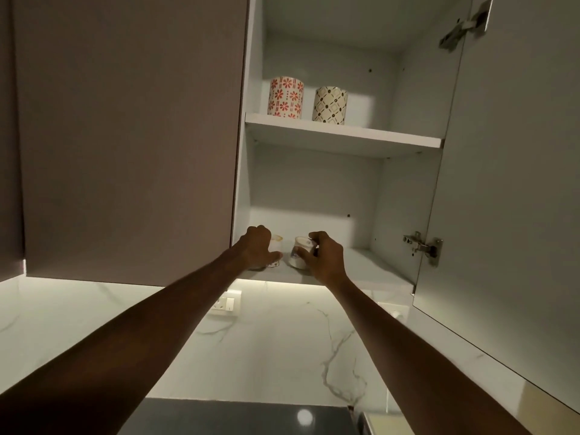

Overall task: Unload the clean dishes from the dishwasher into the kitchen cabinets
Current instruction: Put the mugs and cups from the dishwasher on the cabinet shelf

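Both my arms reach up into an open wall cabinet. My left hand [258, 246] wraps around a small white cup [276, 243] standing at the left end of the bottom shelf [370, 271]; the hand hides most of it. My right hand [324, 257] grips a second small white cup [300, 253] with a blue pattern, tilted on its side just above or on the same shelf. The two cups are close together, a small gap between them.
On the upper shelf [376, 136] stand a red-flowered mug [285, 97] and a brown-patterned mug [330, 105]. The cabinet door [508, 183] hangs open at the right with its hinges showing. A closed brown cabinet door [125, 136] is at the left. Below are a marble backsplash, sockets [224, 304] and a dark cooktop [251, 417].
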Available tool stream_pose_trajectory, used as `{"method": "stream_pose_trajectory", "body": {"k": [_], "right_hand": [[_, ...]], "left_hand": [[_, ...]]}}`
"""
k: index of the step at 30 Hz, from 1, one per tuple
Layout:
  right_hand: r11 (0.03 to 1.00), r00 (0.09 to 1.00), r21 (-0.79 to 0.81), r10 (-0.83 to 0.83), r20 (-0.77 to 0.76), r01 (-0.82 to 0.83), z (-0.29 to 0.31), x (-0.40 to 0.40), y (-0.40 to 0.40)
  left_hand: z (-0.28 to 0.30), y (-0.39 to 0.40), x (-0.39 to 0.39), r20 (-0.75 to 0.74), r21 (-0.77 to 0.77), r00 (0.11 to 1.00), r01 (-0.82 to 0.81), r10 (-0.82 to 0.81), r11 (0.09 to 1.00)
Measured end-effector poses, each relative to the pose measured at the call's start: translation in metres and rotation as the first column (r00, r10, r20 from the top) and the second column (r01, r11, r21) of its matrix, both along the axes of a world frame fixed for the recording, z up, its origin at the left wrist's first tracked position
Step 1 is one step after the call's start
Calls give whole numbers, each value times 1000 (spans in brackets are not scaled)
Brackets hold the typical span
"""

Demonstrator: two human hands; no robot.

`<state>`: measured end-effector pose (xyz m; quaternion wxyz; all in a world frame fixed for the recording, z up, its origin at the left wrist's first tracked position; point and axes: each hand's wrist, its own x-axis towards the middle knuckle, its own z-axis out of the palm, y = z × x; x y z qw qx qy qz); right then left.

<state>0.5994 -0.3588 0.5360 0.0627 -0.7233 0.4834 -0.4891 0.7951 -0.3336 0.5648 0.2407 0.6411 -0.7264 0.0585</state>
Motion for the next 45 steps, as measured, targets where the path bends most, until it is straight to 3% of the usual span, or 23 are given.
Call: {"method": "stream_pose_trajectory", "body": {"k": [5, 11, 16, 21, 23, 26, 29, 34, 39, 41, 45], "right_hand": [[999, 999, 25, -38, 14, 38, -14, 9, -9], [966, 964, 143, -187, -191, 216, -15, 12, -15], [971, 979, 138, -184, -90, 196, -15, 10, -5], [988, 989, -69, -139, -47, 136, -36, -5, 26], [973, 983, -157, -180, -35, 172, -51, -19, 37], [955, 969, -188, -242, -56, 228, -71, -43, 58], [927, 943, -266, -307, -131, 265, -98, -74, 88], [919, 908, -202, -375, -186, 338, -167, -137, 155], [900, 903, 145, -378, -204, 410, -278, -215, 273], [850, 885, 264, -401, -237, 456, -327, -251, 330], [697, 852, 491, -439, -284, 523, -407, -320, 445]], "left_hand": [[-19, -8, -2, -74, -47, 995, -67, 63, 997], [-39, -13, -6, -318, -120, 944, -126, 82, 985], [-41, -4, -8, -421, -157, 906, -112, 36, 981], [-61, 20, -9, -404, -441, 905, -69, -130, 895], [-75, 33, -14, -349, -552, 916, -28, -201, 833], [-88, 57, -31, -172, -618, 970, 30, -173, 785], [-106, 84, -62, -24, -584, 989, 105, -147, 805], [-180, 128, -135, -44, -393, 933, 313, -358, 864], [-298, 197, -216, -174, -77, 846, 499, -505, 863], [-343, 233, -252, -232, 38, 798, 578, -556, 815], [-412, 308, -320, -191, 176, 692, 722, -697, 669]]}}
